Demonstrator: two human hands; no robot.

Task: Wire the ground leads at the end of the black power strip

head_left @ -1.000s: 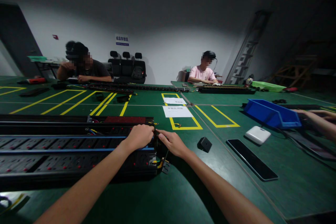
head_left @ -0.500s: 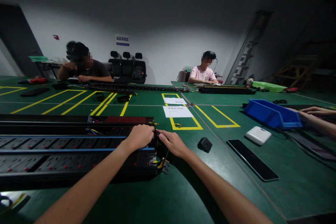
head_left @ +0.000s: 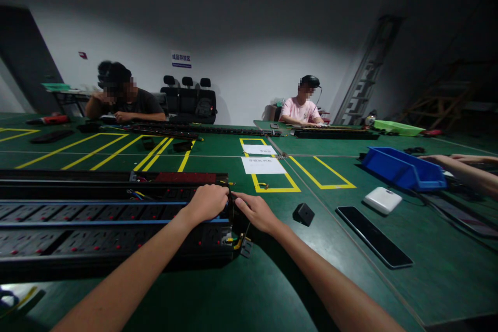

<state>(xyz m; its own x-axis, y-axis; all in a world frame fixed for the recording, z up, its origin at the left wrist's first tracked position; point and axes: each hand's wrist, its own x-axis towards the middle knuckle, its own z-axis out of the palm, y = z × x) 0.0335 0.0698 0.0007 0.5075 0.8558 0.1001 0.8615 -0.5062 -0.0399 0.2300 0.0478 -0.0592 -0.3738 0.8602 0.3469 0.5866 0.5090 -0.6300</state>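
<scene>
Long black power strips (head_left: pixel 97 239) with rows of sockets and red dots lie side by side on the green table, reaching in from the left. My left hand (head_left: pixel 210 202) is closed over the right end of a blue-edged strip (head_left: pixel 128 212). Against that same end, my right hand (head_left: pixel 257 211) has its fingers drawn together on a small dark part that I cannot make out. Yellow and green wires (head_left: pixel 235 243) poke out of the nearer strip's end, beside a small black end piece (head_left: pixel 246 248).
Right of my hands lie a black cube-like part (head_left: pixel 304 214), a phone (head_left: pixel 373 236), a white case (head_left: pixel 383 201) and a blue bin (head_left: pixel 400 168). A co-worker's hands (head_left: pixel 462 166) are beyond the bin. Paper sheets (head_left: pixel 264 165) lie ahead; two people sit across the table.
My two hands stay in the same place at the strip's end. At the right, the co-worker's hands have shifted slightly left, toward the blue bin.
</scene>
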